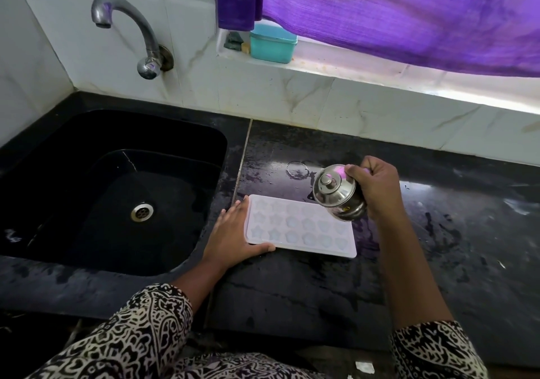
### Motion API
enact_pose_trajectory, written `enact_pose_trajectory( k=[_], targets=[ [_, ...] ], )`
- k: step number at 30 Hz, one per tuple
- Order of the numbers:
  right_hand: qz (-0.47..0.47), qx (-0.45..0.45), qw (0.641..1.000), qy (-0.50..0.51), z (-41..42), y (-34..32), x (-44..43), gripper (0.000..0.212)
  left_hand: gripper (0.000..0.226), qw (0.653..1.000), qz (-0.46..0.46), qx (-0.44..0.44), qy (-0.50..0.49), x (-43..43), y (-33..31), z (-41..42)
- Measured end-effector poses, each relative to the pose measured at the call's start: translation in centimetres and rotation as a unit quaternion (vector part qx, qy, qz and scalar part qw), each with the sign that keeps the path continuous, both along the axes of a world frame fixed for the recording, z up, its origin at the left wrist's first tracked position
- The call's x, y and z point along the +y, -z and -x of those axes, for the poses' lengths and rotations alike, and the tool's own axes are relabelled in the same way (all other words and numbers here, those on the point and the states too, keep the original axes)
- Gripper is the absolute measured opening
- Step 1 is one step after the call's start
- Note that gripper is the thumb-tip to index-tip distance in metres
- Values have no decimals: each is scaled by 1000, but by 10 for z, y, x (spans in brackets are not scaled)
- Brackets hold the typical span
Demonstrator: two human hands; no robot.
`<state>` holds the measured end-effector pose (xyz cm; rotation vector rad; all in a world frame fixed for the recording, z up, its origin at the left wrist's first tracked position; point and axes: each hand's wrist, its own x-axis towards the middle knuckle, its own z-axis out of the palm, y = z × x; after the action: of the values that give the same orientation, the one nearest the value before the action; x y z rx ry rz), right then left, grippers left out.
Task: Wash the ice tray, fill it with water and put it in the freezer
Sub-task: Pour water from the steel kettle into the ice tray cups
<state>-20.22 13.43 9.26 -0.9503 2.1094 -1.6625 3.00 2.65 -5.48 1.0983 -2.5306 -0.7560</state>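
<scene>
Beside the sink [87, 150]: ice tray [301, 226] lies flat on the wet black counter [292, 297].
Left hand [233, 232]: my fingers straight, braced against its left edge.
Right hand [375, 186]: curled round a tilted, lidded steel pot [336, 196].
Tray handling: light, thin, probably bendy; star and heart moulds; I'd lift by both short edges.

- No word, number or brand can be read anywhere;
- the steel pot [339, 195] bears a small yellow mark, too small to read.
</scene>
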Motion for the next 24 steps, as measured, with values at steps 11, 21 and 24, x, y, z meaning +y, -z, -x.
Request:
enact_pose_trajectory(
  k=[11,21,24],
  targets=[
    [-14,13,1000,1,-1,-2,-2,39,130,1000,6,-2,-2,0,1,1],
    [-2,9,1000,-2,-1,-3,-3,39,130,1000,7,-4,-2,-1,2,1],
    [2,11,1000,-3,-1,-3,-2,40,130,1000,10,-5,-3,-1,2,1]
  ],
)
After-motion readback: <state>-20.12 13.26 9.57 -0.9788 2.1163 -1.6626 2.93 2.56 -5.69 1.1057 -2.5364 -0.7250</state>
